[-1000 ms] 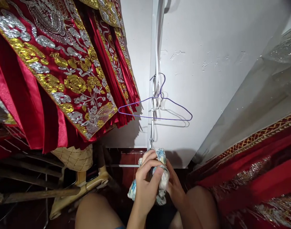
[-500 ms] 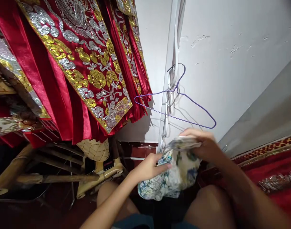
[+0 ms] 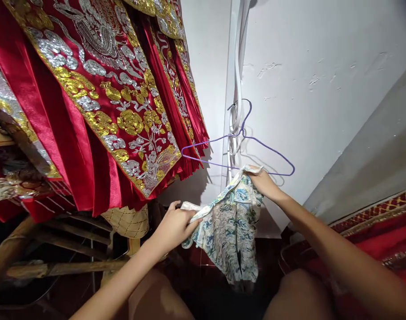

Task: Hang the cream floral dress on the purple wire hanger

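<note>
Stretched between my two hands is a pair of floral shorts (image 3: 236, 218), white with blue and green pattern, its waist edge slanting up to the right and its lower part hanging down. My left hand (image 3: 178, 222) pinches the lower left end of that edge. At the upper right end, my right hand (image 3: 261, 180) grips the cloth, its fingers partly hidden behind it. Just above hangs a purple wire hanger (image 3: 272, 151), with nothing on it; the top of the shorts overlaps its bottom bar in view.
White straps (image 3: 238, 66) run down the white wall (image 3: 296, 49) and carry the hanger. Red gowns with gold and silver embroidery (image 3: 133, 120) hang at the left, above a bamboo chair (image 3: 66, 269). More red embroidered cloth (image 3: 386, 246) lies at the right.
The shorts, bunched low over my lap before, are now raised and spread out under the hanger. My hands have moved apart, the left one to the left, the right one slightly up.
</note>
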`<state>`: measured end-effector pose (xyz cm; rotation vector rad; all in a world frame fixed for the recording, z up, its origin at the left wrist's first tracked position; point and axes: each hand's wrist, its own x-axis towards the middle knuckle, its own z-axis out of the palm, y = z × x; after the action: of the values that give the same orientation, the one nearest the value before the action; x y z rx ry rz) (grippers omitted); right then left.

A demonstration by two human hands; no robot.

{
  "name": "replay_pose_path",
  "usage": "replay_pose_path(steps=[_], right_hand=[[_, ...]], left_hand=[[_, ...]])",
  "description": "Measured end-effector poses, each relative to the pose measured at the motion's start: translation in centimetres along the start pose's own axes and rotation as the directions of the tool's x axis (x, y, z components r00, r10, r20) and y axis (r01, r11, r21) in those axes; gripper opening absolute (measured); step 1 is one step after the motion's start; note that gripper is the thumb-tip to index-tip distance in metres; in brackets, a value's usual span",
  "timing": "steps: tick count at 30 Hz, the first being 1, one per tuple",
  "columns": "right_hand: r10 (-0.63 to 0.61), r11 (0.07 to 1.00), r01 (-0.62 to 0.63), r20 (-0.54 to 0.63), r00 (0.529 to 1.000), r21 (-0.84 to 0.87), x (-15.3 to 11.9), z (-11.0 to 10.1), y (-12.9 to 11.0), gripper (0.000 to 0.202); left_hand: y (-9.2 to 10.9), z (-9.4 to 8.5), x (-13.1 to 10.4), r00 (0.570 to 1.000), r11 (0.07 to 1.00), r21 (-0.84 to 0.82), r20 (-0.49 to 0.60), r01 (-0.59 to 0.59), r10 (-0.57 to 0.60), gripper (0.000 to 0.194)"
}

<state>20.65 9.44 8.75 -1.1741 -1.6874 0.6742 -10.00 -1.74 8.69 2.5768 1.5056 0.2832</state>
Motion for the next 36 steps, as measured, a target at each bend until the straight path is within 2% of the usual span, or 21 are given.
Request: replay_pose_path(steps=[3, 5, 10, 12, 14, 17, 18, 20, 23, 25, 27, 29, 32, 34, 36], right_hand=[[0.016, 0.997, -0.022, -0.079, 0.997, -0.075, -1.2, -1.6, 0.4, 0.02], [0.035, 0.992, -0.048, -0.11, 0.993, -0.119, -2.2, -2.9, 0.3, 0.018], [0.05, 0.985, -0.073, -0.146, 0.988, -0.155, -4.1, -5.2, -1.1, 0.013], [0.05, 0.988, -0.067, -0.119, 0.992, -0.137, -4.5, -5.5, -1.6, 0.013], [0.055, 0.991, -0.066, -0.095, 0.994, -0.117, -4.9, -5.6, -2.0, 0.012], [0.078, 0.992, -0.084, -0.078, 0.994, -0.089, -5.3, -5.4, -2.2, 0.01], [0.086, 0.993, -0.092, -0.076, 0.993, -0.075, -5.4, -5.4, -2.3, 0.01], [0.095, 0.994, -0.099, -0.076, 0.993, -0.051, -5.6, -5.3, -2.4, 0.01], [0.098, 0.995, -0.099, -0.063, 0.993, -0.008, -5.5, -5.1, -2.5, 0.016], [0.105, 0.993, -0.104, -0.019, 0.994, 0.055, -5.4, -4.7, -2.4, 0.017], [0.107, 0.985, -0.109, 0.021, 0.994, 0.132, -5.5, -4.0, -2.4, 0.015], [0.101, 0.983, -0.102, 0.011, 0.995, 0.156, -6.0, -3.4, -2.6, 0.015], [0.085, 0.986, -0.079, -0.032, 0.996, 0.15, -7.4, -3.3, -3.3, 0.008], [0.089, 0.981, -0.071, -0.094, 0.992, 0.181, -8.3, -4.0, -3.7, 0.045], [0.078, 0.981, -0.035, -0.224, 0.971, 0.192, -8.9, -5.3, -3.9, 0.081]], left_hand=[[-0.1, -1.1, 0.6, 0.993, 0.984, 0.137, 0.024, 0.109, -0.114, 0.022], [0.2, -2.1, 1.1, 0.987, 0.974, 0.163, -0.027, 0.158, -0.155, 0.016], [1.0, -5.4, 3.0, 0.961, 0.992, 0.079, -0.266, 0.099, -0.074, 0.013], [0.7, -6.5, 4.1, 0.95, 0.99, 0.053, -0.293, 0.127, -0.106, 0.014], [-0.1, -7.0, 5.2, 0.969, 0.987, 0.033, -0.195, 0.158, -0.149, 0.016], [-1.1, -7.2, 6.4, 0.992, 0.992, -0.027, 0.023, 0.125, -0.125, 0.016], [-1.3, -7.3, 6.6, 0.992, 0.992, -0.033, 0.04, 0.12, -0.119, 0.015], [-1.0, -7.9, 6.6, 0.988, 0.989, 0.014, -0.05, 0.147, -0.146, 0.015], [0.4, -9.5, 6.4, 0.935, 0.98, 0.086, -0.326, 0.179, -0.142, 0.015], [1.6, -10.4, 6.6, 0.899, 0.993, 0.059, -0.434, 0.098, -0.062, 0.016], [2.5, -10.6, 7.4, 0.887, 0.998, -0.034, -0.461, -0.053, 0.031, 0.024], [2.9, -10.1, 8.7, 0.884, 0.976, -0.128, -0.456, -0.175, 0.099, 0.035], [2.5, -8.7, 10.6, 0.869, 0.963, -0.157, -0.48, -0.219, 0.119, 0.042], [1.8, -7.9, 11.3, 0.845, 0.973, -0.133, -0.526, -0.189, 0.092, 0.04], [1.3, -7.6, 11.5, 0.805, 0.982, -0.112, -0.59, -0.151, 0.056, 0.037]])
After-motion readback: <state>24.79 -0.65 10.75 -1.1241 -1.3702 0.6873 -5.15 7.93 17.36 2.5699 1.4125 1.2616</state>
